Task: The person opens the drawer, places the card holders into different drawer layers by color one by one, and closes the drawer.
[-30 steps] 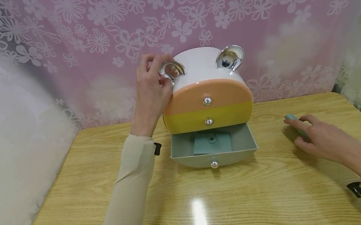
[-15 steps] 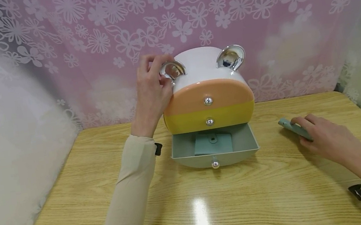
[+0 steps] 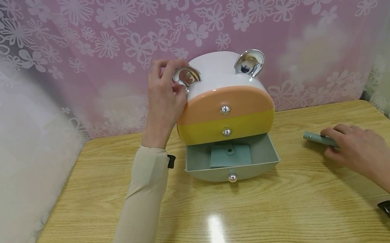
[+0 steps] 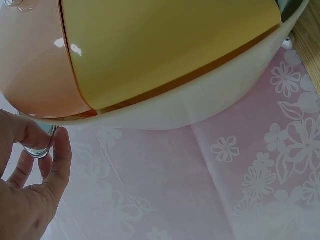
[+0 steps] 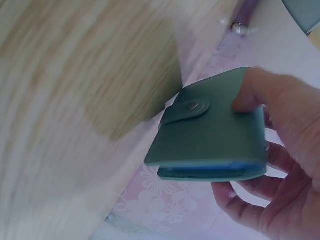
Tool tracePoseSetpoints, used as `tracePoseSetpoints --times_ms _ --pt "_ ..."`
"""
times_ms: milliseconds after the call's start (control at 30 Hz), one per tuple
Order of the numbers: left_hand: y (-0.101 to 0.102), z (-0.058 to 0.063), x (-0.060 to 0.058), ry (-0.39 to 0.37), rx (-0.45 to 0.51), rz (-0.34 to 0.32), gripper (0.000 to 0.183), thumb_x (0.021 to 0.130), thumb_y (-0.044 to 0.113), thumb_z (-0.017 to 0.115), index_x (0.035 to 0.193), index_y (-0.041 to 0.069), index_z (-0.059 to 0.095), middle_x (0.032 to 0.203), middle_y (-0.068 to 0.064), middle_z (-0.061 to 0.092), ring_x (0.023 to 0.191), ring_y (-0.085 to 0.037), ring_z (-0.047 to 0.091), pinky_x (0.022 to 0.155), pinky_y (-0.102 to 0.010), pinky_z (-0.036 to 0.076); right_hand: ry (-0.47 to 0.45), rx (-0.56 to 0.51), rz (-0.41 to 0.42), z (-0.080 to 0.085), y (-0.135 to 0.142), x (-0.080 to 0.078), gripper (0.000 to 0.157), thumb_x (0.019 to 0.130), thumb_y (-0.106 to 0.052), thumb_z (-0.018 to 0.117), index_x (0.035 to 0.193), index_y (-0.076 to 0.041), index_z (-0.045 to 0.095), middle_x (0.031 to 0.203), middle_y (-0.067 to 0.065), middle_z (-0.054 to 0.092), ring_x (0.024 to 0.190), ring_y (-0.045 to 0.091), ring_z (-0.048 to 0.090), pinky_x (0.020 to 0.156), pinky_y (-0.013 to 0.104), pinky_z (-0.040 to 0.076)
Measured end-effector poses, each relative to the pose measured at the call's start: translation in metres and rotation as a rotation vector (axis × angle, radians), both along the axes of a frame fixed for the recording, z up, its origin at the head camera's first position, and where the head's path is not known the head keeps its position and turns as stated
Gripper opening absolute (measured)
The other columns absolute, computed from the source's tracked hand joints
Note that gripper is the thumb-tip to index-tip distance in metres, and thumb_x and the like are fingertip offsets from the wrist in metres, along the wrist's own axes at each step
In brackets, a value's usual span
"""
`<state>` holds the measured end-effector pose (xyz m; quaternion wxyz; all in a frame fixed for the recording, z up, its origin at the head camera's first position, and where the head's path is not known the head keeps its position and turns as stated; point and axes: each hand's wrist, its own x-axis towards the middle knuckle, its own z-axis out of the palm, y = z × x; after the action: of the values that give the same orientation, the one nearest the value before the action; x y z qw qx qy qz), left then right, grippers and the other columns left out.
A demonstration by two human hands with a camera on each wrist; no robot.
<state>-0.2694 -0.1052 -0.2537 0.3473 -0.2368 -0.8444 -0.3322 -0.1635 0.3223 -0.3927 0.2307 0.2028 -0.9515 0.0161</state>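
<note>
A small drawer cabinet (image 3: 218, 69) with a white top and two silver ears stands at the back of the table. My left hand (image 3: 164, 97) grips its left ear (image 3: 187, 75), thumb in front and fingers behind, as the left wrist view also shows. The bottom drawer (image 3: 202, 174) is pulled out, and a teal snap wallet (image 3: 229, 156) lies in it. To the right of the cabinet my right hand (image 3: 360, 153) pinches a second green snap wallet (image 5: 220, 125) by one edge. Its strap is snapped down, and blue shows between its covers.
Orange (image 3: 197, 109) and yellow (image 3: 200, 132) drawers with silver knobs are closed above the pulled-out one. A pink floral curtain (image 3: 114, 46) hangs right behind the wooden table (image 3: 179, 230). Pale curtains line both sides.
The green wallet in my right hand has come up and turned, with more of it showing between the fingers. My left hand stays on the ear, and the drawer has not moved.
</note>
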Motion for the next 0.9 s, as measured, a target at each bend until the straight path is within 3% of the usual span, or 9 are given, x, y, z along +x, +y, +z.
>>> tracePoseSetpoints --times_ms 200,400,433,467,533,567,600,667,900 --pt "0.0002 -0.0001 -0.0004 0.008 0.005 0.001 0.041 0.088 -0.006 0.056 0.121 0.014 0.067 0.12 -0.011 0.053 0.106 -0.026 0.051 0.085 -0.029 0.051 0.019 0.012 0.0 0.0 -0.0014 0.0025 0.057 0.063 -0.008 0.091 0.114 -0.006 0.065 0.098 0.02 0.067 0.071 0.038 0.063 0.047 0.048 0.044" --pt "0.0004 -0.0002 -0.0013 0.005 0.013 -0.009 0.04 0.088 -0.006 0.055 0.121 0.013 0.067 0.12 -0.012 0.052 0.104 -0.027 0.051 0.084 -0.028 0.051 0.087 0.017 0.0 -0.0006 -0.0041 0.0026 0.057 0.06 -0.007 0.091 0.111 -0.006 0.065 0.098 0.021 0.066 0.078 0.044 0.06 0.053 0.057 0.043" --pt "0.0004 -0.0001 -0.0011 0.005 0.015 -0.01 0.04 0.088 -0.006 0.055 0.121 0.013 0.067 0.12 -0.012 0.052 0.104 -0.027 0.051 0.083 -0.029 0.051 0.102 0.014 0.002 -0.0006 -0.0046 0.0028 0.056 0.061 -0.007 0.091 0.11 -0.006 0.065 0.098 0.022 0.066 0.079 0.044 0.06 0.054 0.058 0.042" --pt "0.0005 -0.0001 -0.001 0.007 0.016 -0.012 0.04 0.088 -0.006 0.055 0.121 0.013 0.067 0.12 -0.012 0.052 0.104 -0.027 0.051 0.083 -0.029 0.051 0.12 0.014 0.005 -0.0009 -0.0049 0.0027 0.045 0.073 -0.017 0.088 0.11 -0.007 0.065 0.098 0.022 0.066 0.08 0.045 0.06 0.055 0.058 0.042" --pt "0.0005 -0.0001 -0.0009 0.01 0.017 -0.013 0.04 0.088 -0.007 0.055 0.121 0.013 0.067 0.12 -0.012 0.052 0.103 -0.027 0.051 0.083 -0.029 0.05 0.157 0.01 0.015 -0.0014 -0.0056 0.0025 0.036 0.096 -0.04 0.069 0.109 -0.007 0.066 0.098 0.021 0.065 0.083 0.046 0.06 0.056 0.059 0.042" --pt "0.0005 0.0 -0.0009 0.01 0.016 -0.012 0.04 0.088 -0.006 0.055 0.121 0.013 0.067 0.12 -0.012 0.052 0.103 -0.027 0.051 0.083 -0.029 0.05 0.171 0.007 0.02 -0.0018 -0.006 0.0023 0.047 0.103 -0.051 0.053 0.109 -0.007 0.066 0.098 0.021 0.065 0.083 0.046 0.06 0.056 0.059 0.042" --pt "0.0004 0.0001 -0.0007 0.011 0.015 -0.012 0.04 0.088 -0.007 0.055 0.121 0.013 0.067 0.12 -0.012 0.053 0.103 -0.027 0.051 0.083 -0.03 0.05 0.184 0.005 0.024 -0.0021 -0.0062 0.002 0.061 0.105 -0.059 0.036 0.108 -0.007 0.067 0.097 0.021 0.065 0.084 0.046 0.06 0.056 0.059 0.042" --pt "0.0004 0.0002 -0.0005 0.01 0.013 -0.009 0.04 0.088 -0.006 0.055 0.121 0.013 0.067 0.12 -0.012 0.053 0.103 -0.027 0.051 0.083 -0.03 0.05 0.211 0.006 0.033 -0.0025 -0.0064 0.0015 0.088 0.099 -0.065 0.004 0.106 -0.007 0.069 0.096 0.02 0.065 0.083 0.045 0.061 0.055 0.057 0.041" --pt "0.0005 0.0011 0.0007 0.001 0.007 -0.003 0.04 0.088 -0.005 0.057 0.122 0.014 0.067 0.121 -0.011 0.053 0.105 -0.027 0.051 0.085 -0.03 0.052 0.262 0.007 0.07 0.0003 -0.0067 0.0007 0.079 0.103 -0.056 0.009 0.101 -0.006 0.07 0.091 0.019 0.066 0.077 0.045 0.061 0.047 0.051 0.039"
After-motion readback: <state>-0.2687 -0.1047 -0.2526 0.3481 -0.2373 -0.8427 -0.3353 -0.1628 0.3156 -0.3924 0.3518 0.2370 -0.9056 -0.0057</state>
